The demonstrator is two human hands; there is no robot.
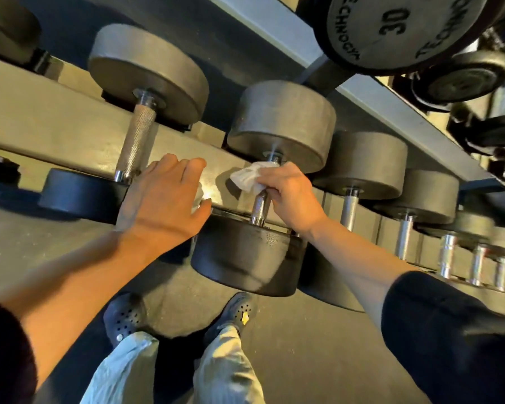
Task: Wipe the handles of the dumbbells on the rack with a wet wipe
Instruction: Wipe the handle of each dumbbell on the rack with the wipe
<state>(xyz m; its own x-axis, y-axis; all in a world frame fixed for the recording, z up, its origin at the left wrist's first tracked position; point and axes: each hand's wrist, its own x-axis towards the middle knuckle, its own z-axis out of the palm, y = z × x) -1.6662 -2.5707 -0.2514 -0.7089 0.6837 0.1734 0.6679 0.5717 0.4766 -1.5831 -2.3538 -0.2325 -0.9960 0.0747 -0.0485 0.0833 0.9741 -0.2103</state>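
Wipe (249,177) is on the bar now, right hand (289,196) curled round it and the handle (260,205) of the middle dumbbell (247,255), up near the far head. Left hand (161,199) lies flat, fingers spread, on the near head of the neighbour dumbbell (82,193); something white peeks under its palm, can't tell what. My read: mid-job. Nothing shows which handles are already clean, and a long row of chrome handles (446,255) stretches off right. Rack (41,118) is a sloped grey shelf, another tier above; dark gym floor (318,345) below, clogs (123,316) planted.
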